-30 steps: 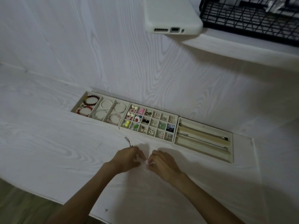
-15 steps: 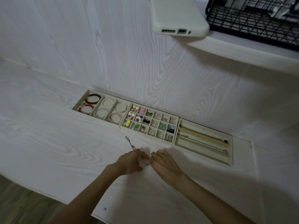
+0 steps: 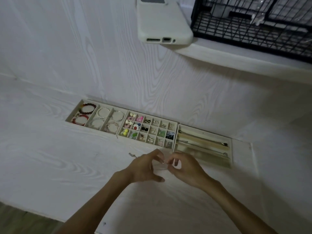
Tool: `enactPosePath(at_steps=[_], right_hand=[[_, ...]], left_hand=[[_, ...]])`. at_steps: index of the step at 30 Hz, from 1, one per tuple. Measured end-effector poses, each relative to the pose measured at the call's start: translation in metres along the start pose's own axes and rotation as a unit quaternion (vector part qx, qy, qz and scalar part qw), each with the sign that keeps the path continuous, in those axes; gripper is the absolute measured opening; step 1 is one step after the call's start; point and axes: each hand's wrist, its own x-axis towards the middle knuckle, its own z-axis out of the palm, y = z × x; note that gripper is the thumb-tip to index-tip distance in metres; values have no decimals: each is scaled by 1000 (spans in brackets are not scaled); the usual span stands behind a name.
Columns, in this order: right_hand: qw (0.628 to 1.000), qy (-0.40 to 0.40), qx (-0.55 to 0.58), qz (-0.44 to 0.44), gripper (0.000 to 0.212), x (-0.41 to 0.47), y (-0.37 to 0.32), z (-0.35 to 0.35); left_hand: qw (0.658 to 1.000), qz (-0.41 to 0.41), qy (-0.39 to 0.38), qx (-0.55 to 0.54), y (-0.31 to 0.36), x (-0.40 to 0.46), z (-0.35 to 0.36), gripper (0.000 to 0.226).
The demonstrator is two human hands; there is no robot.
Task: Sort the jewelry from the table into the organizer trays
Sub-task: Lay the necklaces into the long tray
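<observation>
A: Both hands have lifted off the tabletop [image 3: 50,166] since a moment ago. They lay low and close together on it; now they are raised, fingertips meeting over a small bright piece [image 3: 164,163].

B: Who holds it?

A: The left hand [image 3: 145,168] and the right hand [image 3: 184,168] both pinch at it between thumb and forefinger, other fingers loosely curled. It is too small to name; maybe a clasp or a fine chain.

B: So it's picked up, not yet sorted?

A: That is my reading. It sits just in front of the organizer trays, near the long-slot tray [image 3: 231,149].

B: Anything else left out?

A: A thin chain piece [image 3: 132,155] lies on the tabletop just left of the left hand. The bracelet tray [image 3: 69,118] and the small-compartment tray [image 3: 175,123] look well filled.

B: Obstacles?

A: None between hands and trays. A phone [image 3: 162,22] and a black wire basket [image 3: 253,31] sit well behind, on a ledge.
</observation>
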Motion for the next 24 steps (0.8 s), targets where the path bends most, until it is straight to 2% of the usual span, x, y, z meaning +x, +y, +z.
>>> enactPosePath(at_steps=[4, 7, 9, 14, 24], right_hand=[[998, 3, 58, 20, 3, -11, -10, -39], [996, 42, 75, 5, 8, -25, -18, -72], [994, 69, 88, 10, 10, -39, -18, -94], [981, 135, 131, 48, 7, -68, -4, -134], [953, 240, 159, 89, 6, -91, 22, -168]], left_hand=[[997, 45, -44, -40, 35, 12, -13, 46], [995, 84, -31, -40, 55, 21, -21, 18], [993, 106, -17, -56, 70, 27, -27, 10], [988, 148, -13, -51, 96, 41, -38, 8], [989, 146, -6, 32, 106, 78, -40, 8]])
